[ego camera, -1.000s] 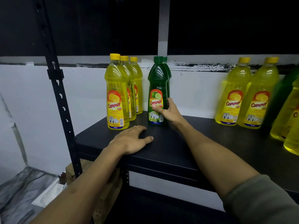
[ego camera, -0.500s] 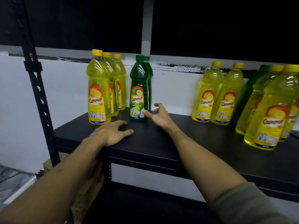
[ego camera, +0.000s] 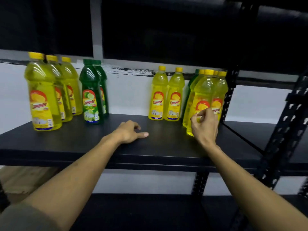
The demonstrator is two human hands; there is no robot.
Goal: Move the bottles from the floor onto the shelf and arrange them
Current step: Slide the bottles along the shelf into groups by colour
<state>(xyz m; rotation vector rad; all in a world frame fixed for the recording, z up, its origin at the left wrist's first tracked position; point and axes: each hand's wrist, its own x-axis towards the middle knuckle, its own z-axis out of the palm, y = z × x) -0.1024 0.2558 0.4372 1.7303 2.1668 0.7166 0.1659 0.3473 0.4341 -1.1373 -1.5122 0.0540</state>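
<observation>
Having left the green bottle (ego camera: 90,95), the right hand (ego camera: 204,127) now loosely curls against a yellow bottle (ego camera: 202,97).

White wall (ego camera: 131,95) behind; wooden crate (ego camera: 25,179) lower left

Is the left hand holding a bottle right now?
No, the left hand lies flat on the bare shelf, apart from every bottle.

Bottles (ego camera: 90,90) stand in clusters left and right on the shelf (ego camera: 150,147).
</observation>
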